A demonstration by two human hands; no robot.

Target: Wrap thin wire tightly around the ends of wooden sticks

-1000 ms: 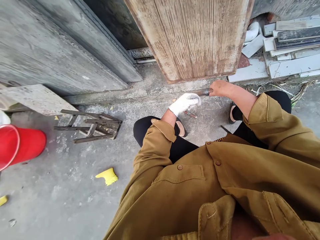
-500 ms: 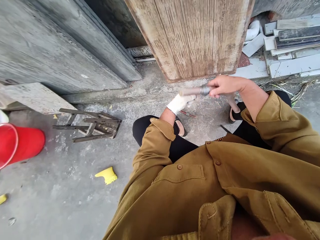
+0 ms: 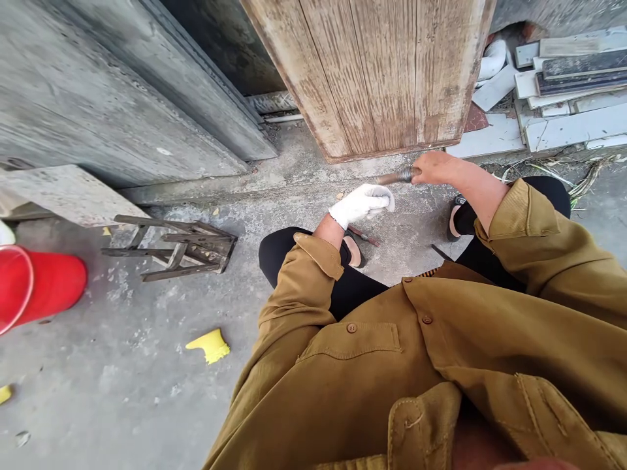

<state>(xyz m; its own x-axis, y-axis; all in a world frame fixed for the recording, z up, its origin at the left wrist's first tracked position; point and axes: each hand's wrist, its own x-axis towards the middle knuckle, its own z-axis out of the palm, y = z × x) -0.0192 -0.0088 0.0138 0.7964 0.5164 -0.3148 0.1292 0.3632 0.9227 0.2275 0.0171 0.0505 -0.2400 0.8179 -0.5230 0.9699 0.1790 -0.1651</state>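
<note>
My left hand (image 3: 360,204), in a white glove, is closed in front of my knees. A pale, curved-edged piece (image 3: 390,198) shows at its fingertips; its kind I cannot make out. To its right, my bare right hand (image 3: 432,168) grips a short brown stick-like tool (image 3: 390,178) with a grey wire-like band (image 3: 406,174) near the fingers. The tool points left, its tip just above the gloved fingers; whether they touch is unclear. Below the left hand, a thin reddish-brown tool (image 3: 366,237) lies on the concrete beside my shoe.
A worn wooden panel (image 3: 372,78) stands ahead. Left are grey boards (image 3: 112,85), a small wooden stool (image 3: 176,248) on its side and a red bucket (image 3: 53,281). A yellow piece (image 3: 210,344) lies on the floor. Stacked white boards (image 3: 578,130) are at right.
The tool in my right hand, blurred earlier and lying across the glove, has drawn back to the right and is sharper. The pale piece in my left hand now shows.
</note>
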